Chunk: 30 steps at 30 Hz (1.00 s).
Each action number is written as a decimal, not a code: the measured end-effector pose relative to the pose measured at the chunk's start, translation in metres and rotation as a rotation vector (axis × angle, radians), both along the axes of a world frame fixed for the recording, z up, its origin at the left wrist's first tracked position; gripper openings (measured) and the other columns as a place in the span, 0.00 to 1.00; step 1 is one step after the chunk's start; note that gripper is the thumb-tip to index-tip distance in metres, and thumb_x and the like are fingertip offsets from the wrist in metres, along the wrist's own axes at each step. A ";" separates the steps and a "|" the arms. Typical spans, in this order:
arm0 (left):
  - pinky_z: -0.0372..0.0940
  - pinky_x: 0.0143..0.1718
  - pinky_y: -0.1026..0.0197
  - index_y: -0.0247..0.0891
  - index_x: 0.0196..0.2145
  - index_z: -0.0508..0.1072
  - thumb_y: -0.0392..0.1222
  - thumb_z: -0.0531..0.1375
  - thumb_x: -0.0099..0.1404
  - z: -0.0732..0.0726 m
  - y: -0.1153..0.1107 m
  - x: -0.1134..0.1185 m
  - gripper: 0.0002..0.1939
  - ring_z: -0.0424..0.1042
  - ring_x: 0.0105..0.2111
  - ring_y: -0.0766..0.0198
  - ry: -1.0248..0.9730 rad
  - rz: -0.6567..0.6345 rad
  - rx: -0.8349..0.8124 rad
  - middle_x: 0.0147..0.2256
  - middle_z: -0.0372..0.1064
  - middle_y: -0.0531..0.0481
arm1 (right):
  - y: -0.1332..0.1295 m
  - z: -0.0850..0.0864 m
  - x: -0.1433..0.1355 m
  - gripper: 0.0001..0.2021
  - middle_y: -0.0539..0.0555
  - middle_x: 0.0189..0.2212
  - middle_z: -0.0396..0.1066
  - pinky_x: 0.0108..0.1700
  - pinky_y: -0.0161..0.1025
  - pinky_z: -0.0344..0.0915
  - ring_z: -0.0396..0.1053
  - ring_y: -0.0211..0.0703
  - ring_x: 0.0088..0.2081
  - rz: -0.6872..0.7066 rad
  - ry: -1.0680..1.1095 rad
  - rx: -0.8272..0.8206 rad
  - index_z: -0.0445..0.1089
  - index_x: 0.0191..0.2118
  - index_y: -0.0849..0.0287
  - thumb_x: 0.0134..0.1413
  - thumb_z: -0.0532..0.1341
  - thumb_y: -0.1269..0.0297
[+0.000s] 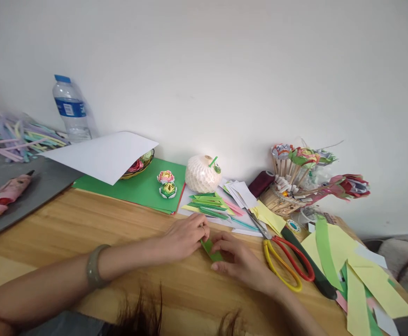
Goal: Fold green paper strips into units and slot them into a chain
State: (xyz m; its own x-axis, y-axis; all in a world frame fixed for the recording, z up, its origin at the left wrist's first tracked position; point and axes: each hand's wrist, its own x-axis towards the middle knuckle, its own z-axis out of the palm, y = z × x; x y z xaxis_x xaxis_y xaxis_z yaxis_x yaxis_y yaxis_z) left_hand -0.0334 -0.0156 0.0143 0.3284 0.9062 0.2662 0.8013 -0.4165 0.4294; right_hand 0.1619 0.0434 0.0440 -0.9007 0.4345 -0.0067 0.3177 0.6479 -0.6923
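A small green paper strip [211,250] lies between my two hands, low over the wooden table. My left hand [187,234], with a ring on one finger, has its fingers curled closed on the strip's upper left end. Curved around the strip's right side, my right hand [237,261] has its thumb and fingers apart, the thumb tip close to the strip's lower end. Just beyond the hands is a pile of folded green paper pieces [209,204]. Scissors [288,261] with red and yellow handles rest to the right of my right hand.
Behind stand a white textured ornament [203,174], two small paper flowers on green sheets [148,186], and a basket [283,203] of paper flowers. A water bottle [71,112] is at the back left. Yellow paper [375,280] covers the right corner, beside a dark green-handled tool [311,263].
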 end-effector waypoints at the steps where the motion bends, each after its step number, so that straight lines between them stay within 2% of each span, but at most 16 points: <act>1: 0.60 0.37 0.64 0.37 0.30 0.66 0.30 0.55 0.60 -0.001 0.000 -0.001 0.05 0.64 0.39 0.62 0.006 -0.009 0.018 0.39 0.61 0.50 | 0.000 0.003 0.002 0.09 0.51 0.39 0.67 0.38 0.34 0.63 0.65 0.39 0.37 0.044 -0.012 -0.035 0.70 0.39 0.56 0.50 0.64 0.64; 3: 0.60 0.35 0.65 0.37 0.31 0.65 0.28 0.52 0.61 -0.003 -0.001 -0.003 0.06 0.64 0.37 0.64 0.014 -0.016 0.029 0.39 0.60 0.50 | -0.001 0.008 0.005 0.15 0.50 0.38 0.69 0.39 0.34 0.64 0.66 0.39 0.37 0.087 -0.061 -0.075 0.69 0.44 0.55 0.47 0.64 0.69; 6: 0.61 0.36 0.65 0.37 0.33 0.65 0.26 0.49 0.60 -0.003 -0.002 -0.005 0.10 0.64 0.34 0.65 0.000 -0.050 0.010 0.40 0.59 0.50 | -0.003 0.006 0.008 0.23 0.49 0.37 0.71 0.37 0.34 0.65 0.67 0.38 0.35 0.090 -0.097 -0.061 0.69 0.47 0.54 0.43 0.57 0.81; 9: 0.62 0.38 0.64 0.36 0.32 0.66 0.23 0.48 0.57 0.000 -0.003 -0.005 0.13 0.64 0.35 0.65 -0.067 -0.107 -0.026 0.40 0.59 0.49 | -0.006 0.002 0.007 0.28 0.50 0.39 0.72 0.37 0.34 0.65 0.69 0.39 0.35 0.094 -0.073 -0.021 0.68 0.49 0.54 0.41 0.52 0.84; 12: 0.62 0.43 0.63 0.36 0.31 0.66 0.21 0.47 0.55 0.007 -0.004 -0.003 0.15 0.65 0.38 0.65 -0.196 -0.137 -0.062 0.40 0.59 0.48 | -0.009 0.000 0.004 0.23 0.53 0.39 0.72 0.37 0.34 0.65 0.69 0.40 0.36 0.097 -0.050 0.090 0.68 0.48 0.56 0.48 0.52 0.81; 15: 0.62 0.45 0.62 0.36 0.33 0.67 0.24 0.50 0.56 0.012 -0.007 0.000 0.11 0.65 0.40 0.64 -0.302 -0.131 -0.074 0.40 0.60 0.48 | -0.013 -0.002 0.004 0.12 0.54 0.33 0.72 0.33 0.35 0.64 0.69 0.42 0.32 0.078 -0.063 0.402 0.70 0.43 0.58 0.58 0.52 0.73; 17: 0.63 0.43 0.61 0.36 0.33 0.67 0.31 0.56 0.57 0.012 -0.008 0.003 0.05 0.65 0.38 0.63 -0.319 -0.106 -0.093 0.40 0.60 0.47 | -0.017 -0.003 0.003 0.11 0.54 0.28 0.71 0.29 0.35 0.62 0.68 0.42 0.30 0.057 -0.082 0.620 0.70 0.40 0.59 0.61 0.51 0.69; 19: 0.63 0.40 0.62 0.36 0.32 0.66 0.33 0.60 0.55 0.009 -0.009 0.005 0.06 0.65 0.37 0.63 -0.318 -0.087 -0.118 0.40 0.61 0.48 | -0.020 -0.005 0.002 0.11 0.53 0.26 0.70 0.27 0.35 0.60 0.68 0.41 0.29 0.041 -0.087 0.741 0.70 0.38 0.58 0.62 0.50 0.68; 25: 0.62 0.37 0.65 0.37 0.27 0.64 0.21 0.51 0.52 -0.006 -0.005 0.008 0.12 0.64 0.35 0.66 -0.356 -0.018 -0.115 0.33 0.62 0.51 | -0.020 -0.012 -0.001 0.07 0.53 0.28 0.69 0.28 0.36 0.60 0.68 0.43 0.31 -0.013 -0.110 0.792 0.70 0.37 0.58 0.57 0.57 0.63; 28: 0.62 0.35 0.65 0.37 0.27 0.64 0.23 0.52 0.52 -0.003 -0.005 0.007 0.11 0.65 0.34 0.66 -0.337 0.058 -0.146 0.33 0.63 0.52 | -0.018 -0.016 -0.001 0.07 0.53 0.26 0.68 0.27 0.37 0.58 0.67 0.44 0.29 -0.039 -0.098 0.859 0.70 0.35 0.59 0.59 0.56 0.64; 30: 0.62 0.35 0.64 0.37 0.29 0.65 0.29 0.54 0.56 0.000 -0.006 0.007 0.05 0.66 0.33 0.64 -0.309 0.159 -0.181 0.33 0.65 0.52 | -0.019 -0.019 -0.002 0.09 0.53 0.24 0.67 0.25 0.36 0.57 0.66 0.43 0.28 -0.039 -0.073 0.897 0.70 0.36 0.60 0.61 0.53 0.65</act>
